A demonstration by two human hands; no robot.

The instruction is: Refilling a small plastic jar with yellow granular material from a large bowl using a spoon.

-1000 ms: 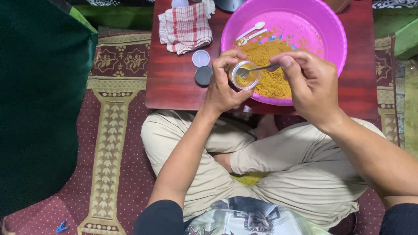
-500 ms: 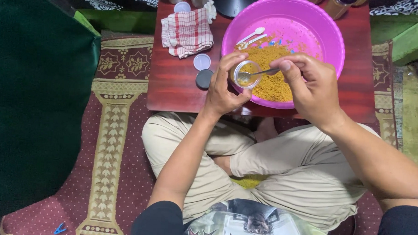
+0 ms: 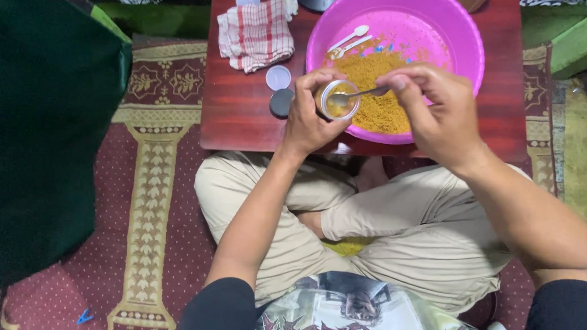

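Observation:
My left hand (image 3: 308,117) grips a small clear jar (image 3: 338,100) tilted over the near rim of a big pink basin (image 3: 454,34). A metal spoon (image 3: 364,94), pinched in my right hand (image 3: 438,111), has its bowl inside the jar's mouth. Yellow-orange crumbly powder (image 3: 377,90) lies heaped in the basin, and some is in the jar. Two white plastic spoons (image 3: 350,43) rest inside the basin at its far left.
The basin stands on a low red wooden table (image 3: 237,111) over my crossed legs. A red-checked cloth (image 3: 256,33), a white lid (image 3: 278,78) and a black lid (image 3: 281,101) lie left of the basin. Dark green fabric (image 3: 41,130) rises at the left.
Both hands stay over the basin's rim with the spoon at the jar. The view has shifted slightly; no clear movement of the objects.

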